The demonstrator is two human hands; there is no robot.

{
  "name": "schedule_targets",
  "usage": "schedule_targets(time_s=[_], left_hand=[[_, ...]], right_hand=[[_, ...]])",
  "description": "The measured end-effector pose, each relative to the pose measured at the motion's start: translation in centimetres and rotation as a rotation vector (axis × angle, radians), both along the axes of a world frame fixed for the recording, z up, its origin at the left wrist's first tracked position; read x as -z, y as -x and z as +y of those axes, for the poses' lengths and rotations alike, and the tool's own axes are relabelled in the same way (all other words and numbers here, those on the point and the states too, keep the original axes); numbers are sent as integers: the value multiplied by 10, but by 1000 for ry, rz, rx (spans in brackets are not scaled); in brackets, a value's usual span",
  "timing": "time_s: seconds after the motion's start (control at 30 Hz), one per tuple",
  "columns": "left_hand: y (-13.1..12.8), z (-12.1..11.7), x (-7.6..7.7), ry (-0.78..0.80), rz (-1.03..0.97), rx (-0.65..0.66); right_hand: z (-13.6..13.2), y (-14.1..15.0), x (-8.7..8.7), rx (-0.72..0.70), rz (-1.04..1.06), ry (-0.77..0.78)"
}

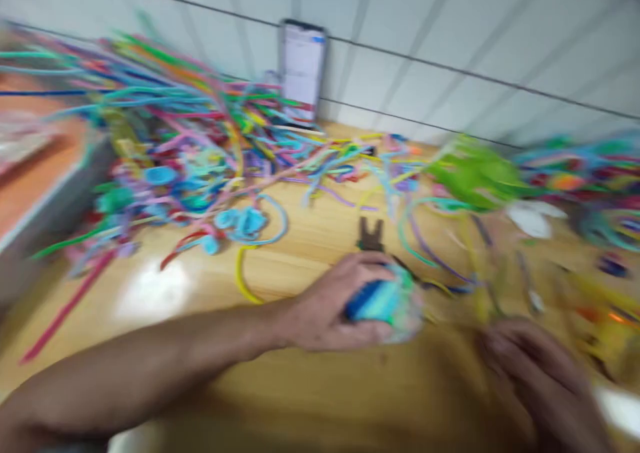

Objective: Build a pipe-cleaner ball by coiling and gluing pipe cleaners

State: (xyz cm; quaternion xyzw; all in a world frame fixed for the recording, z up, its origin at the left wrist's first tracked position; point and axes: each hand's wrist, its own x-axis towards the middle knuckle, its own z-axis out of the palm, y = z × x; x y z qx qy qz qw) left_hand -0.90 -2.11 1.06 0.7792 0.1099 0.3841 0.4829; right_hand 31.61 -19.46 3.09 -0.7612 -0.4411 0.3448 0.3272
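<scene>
My left hand (330,306) is wrapped round a rounded bundle (395,303) in blue, turquoise and green, with a pale, shiny side; blur hides its exact kind. Just beyond the fingers, the dark jaws of a pair of pliers (371,234) stick out, the rest covered by the hand. To the right, my right hand (535,366) is closed, thumb and fingertips together. A blurred yellow strand (477,266) runs down near those fingertips, but whether they pinch it does not show. Both hands are just above the wooden table (300,386).
Many coloured pipe cleaners (165,106) lie heaped at the back left. A phone (303,73) leans upright against the white wall. A bright green crumpled item (475,173) and more strands (575,166) lie at right. An orange-lined box (55,159) stands at left.
</scene>
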Motion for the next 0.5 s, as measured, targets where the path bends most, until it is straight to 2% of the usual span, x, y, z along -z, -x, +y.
schedule_targets(time_s=[0.03, 0.13, 0.2, 0.3, 0.37, 0.43, 0.5], left_hand=[[3, -2, -2, 50, 37, 9], [10, 1, 1, 112, 111, 18], [11, 6, 4, 100, 139, 2], [12, 8, 6, 125, 154, -5], [14, 6, 6, 137, 172, -20], [15, 6, 6, 134, 188, -46], [15, 7, 7, 122, 204, -62]], right_hand=[[7, 17, -8, -57, 76, 36], [35, 46, -27, -189, 194, -53], [43, 46, -39, -237, 98, -142], [25, 37, -55, -236, -66, -169], [0, 25, -56, -154, -145, -187], [-24, 3, -50, -5, -230, -166], [-42, -25, -38, 281, -386, -143]])
